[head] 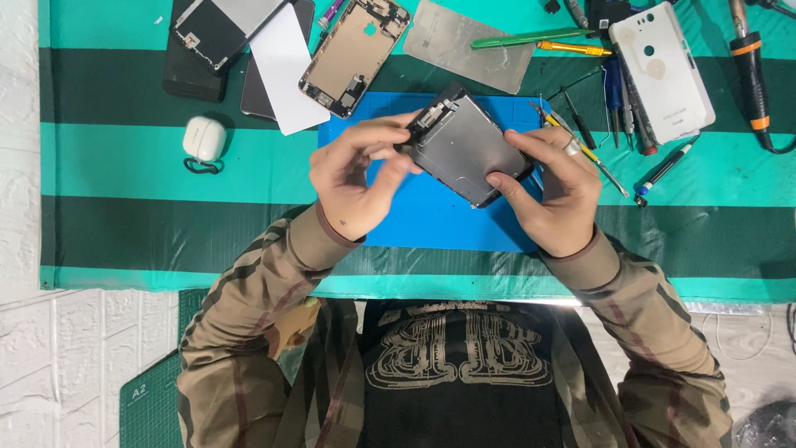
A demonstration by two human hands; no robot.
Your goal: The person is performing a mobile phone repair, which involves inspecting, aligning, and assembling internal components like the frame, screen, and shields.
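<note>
We see here a small phone repair workshop; the surface is covered with a cloth in green and dark stripes, and a blue work mat lies on it; around the mat lie opened phone parts, such as a gold phone frame, a white back cover and a grey metal plate; small screwdrivers, a green prying tool and a soldering iron lie at the side; a green cutting mat is below.
</note>
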